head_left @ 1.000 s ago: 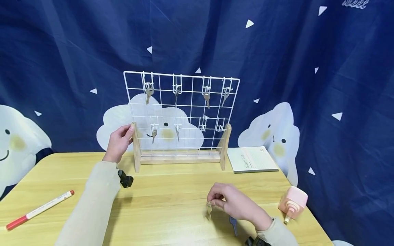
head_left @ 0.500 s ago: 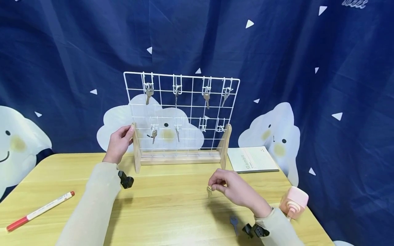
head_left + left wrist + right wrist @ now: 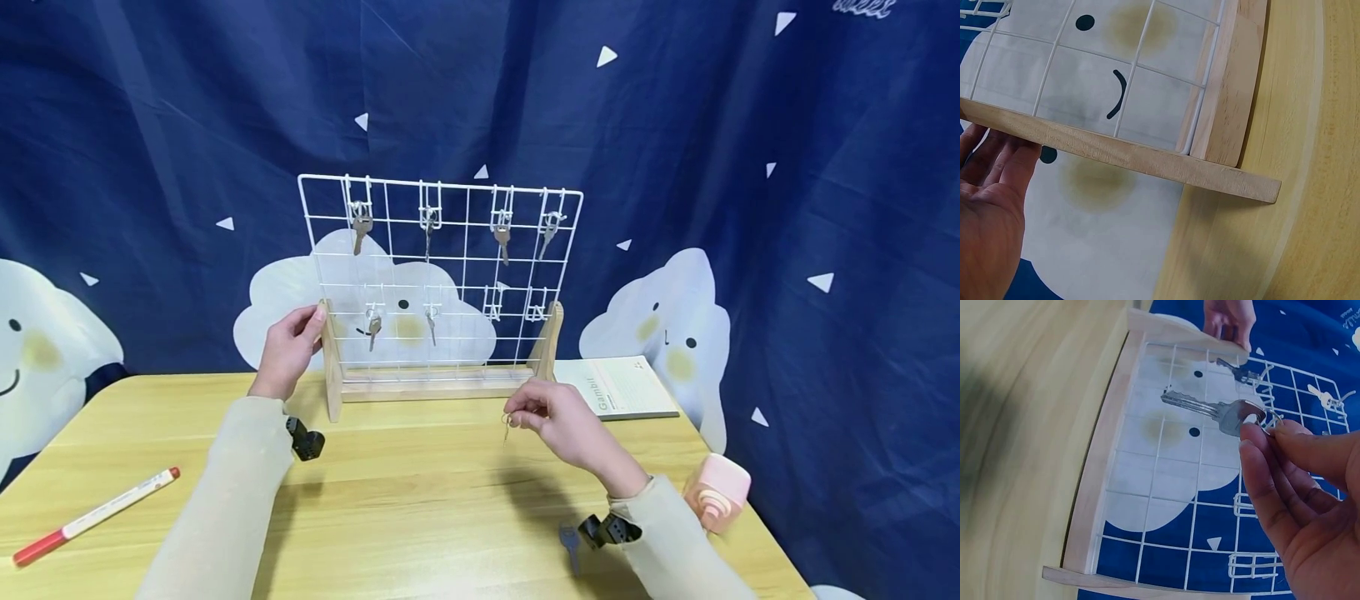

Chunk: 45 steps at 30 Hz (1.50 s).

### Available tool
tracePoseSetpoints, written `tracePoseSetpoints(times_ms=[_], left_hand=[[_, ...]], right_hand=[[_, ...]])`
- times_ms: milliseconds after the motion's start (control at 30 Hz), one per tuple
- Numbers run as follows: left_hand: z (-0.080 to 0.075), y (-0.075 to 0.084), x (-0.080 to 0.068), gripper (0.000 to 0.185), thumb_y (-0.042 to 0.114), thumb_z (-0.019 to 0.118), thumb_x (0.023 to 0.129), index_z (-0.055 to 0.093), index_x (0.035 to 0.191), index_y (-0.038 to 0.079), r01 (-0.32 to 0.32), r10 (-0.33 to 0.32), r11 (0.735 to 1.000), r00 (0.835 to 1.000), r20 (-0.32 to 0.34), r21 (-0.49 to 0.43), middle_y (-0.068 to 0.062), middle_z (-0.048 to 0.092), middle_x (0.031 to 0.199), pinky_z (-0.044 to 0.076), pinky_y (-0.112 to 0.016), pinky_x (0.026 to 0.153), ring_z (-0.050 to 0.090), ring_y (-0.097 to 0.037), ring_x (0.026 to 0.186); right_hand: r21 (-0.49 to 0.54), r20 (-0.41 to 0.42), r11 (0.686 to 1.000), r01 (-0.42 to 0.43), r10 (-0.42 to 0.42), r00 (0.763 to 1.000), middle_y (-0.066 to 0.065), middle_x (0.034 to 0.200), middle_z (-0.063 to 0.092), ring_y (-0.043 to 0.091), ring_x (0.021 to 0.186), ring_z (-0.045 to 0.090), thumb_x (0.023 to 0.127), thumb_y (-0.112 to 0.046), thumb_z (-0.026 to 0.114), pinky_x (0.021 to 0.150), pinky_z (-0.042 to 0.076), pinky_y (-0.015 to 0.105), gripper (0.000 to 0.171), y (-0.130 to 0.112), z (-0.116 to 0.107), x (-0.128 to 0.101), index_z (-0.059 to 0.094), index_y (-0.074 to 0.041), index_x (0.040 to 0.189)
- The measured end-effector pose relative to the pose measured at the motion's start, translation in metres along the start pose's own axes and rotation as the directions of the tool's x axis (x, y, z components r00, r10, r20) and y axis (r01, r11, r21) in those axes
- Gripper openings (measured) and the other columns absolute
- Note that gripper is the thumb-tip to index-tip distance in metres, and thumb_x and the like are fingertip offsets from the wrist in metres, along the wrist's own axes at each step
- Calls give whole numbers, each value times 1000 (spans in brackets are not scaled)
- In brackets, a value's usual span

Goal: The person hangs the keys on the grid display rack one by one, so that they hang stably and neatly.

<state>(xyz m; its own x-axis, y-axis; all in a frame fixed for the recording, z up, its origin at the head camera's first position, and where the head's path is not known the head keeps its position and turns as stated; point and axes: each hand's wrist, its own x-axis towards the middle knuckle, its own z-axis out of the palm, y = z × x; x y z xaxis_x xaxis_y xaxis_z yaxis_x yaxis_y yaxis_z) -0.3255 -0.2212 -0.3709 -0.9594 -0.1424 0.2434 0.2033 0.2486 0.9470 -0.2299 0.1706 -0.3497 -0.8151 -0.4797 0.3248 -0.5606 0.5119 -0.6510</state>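
A white wire grid rack with wooden posts stands at the back of the table. My left hand (image 3: 288, 346) grips the top of its left wooden post (image 3: 332, 371); the fingers pass behind the post (image 3: 1085, 139) in the left wrist view. Between thumb and fingers of my right hand (image 3: 562, 421) is the ring of a silver key (image 3: 1232, 419), whose blade points away from the fingertips. They hover over the table, in front of the rack's right end. Several keys hang from upper hooks, such as this key (image 3: 502, 235); two hang lower left. A lower-right hook (image 3: 492, 310) is bare.
Another key (image 3: 570, 537) lies on the table near the right wrist. A notebook (image 3: 630, 392) lies beside the rack's right post, a pink bottle (image 3: 717, 492) at the right edge. On the left lies a red-and-white marker (image 3: 97, 517). A blue curtain (image 3: 675, 125) hangs behind.
My right hand has risen from low over the table toward the rack, carrying the key. The key on the table now shows in front of the wrist. My left hand keeps its place.
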Motion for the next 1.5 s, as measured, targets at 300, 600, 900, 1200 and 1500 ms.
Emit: tracePoseSetpoints(times_ms=[300,600,900,1200,1500], left_hand=[[-1,-1,0,62,42,42,104,39,148,-2,5,-5,1000,1000,3,-4,-25,43,143,38,-49,107,40,-37,132],[0,-1,-1,62,42,42,104,39,148,-2,4,-4,1000,1000,3,-3,-26,43,142,38,-49,106,40,-38,132],[0,-2,1,61,41,42,105,39,149,0,7,-7,1000,1000,4,-5,-25,43,143,38,-49,106,40,-38,132],[1,-2,2,61,42,41,105,38,149,0,11,-11,1000,1000,1,-2,-24,43,144,38,-49,106,40,-38,132],[1,-2,1,63,43,42,104,39,148,-1,2,-2,1000,1000,-2,-6,-25,44,143,38,-48,106,41,-37,132]], right_hand=[[12,-92,999,-40,41,995,-2,87,65,11,72,63,88,1,71,62,55,28,9,-1,-1,14,72,-7,90],[98,-193,992,-80,98,976,10,89,69,25,74,69,88,6,70,65,59,33,8,-2,-3,32,72,-1,92],[76,-246,995,-58,75,966,9,89,69,18,70,68,88,6,69,65,59,30,6,2,-8,49,72,1,90],[96,-282,990,-101,124,951,7,85,71,22,75,69,90,5,67,71,60,37,7,-1,-12,68,71,0,93],[183,-323,974,-136,190,927,11,92,70,24,82,70,94,6,62,73,59,27,10,0,-13,82,70,0,96]])
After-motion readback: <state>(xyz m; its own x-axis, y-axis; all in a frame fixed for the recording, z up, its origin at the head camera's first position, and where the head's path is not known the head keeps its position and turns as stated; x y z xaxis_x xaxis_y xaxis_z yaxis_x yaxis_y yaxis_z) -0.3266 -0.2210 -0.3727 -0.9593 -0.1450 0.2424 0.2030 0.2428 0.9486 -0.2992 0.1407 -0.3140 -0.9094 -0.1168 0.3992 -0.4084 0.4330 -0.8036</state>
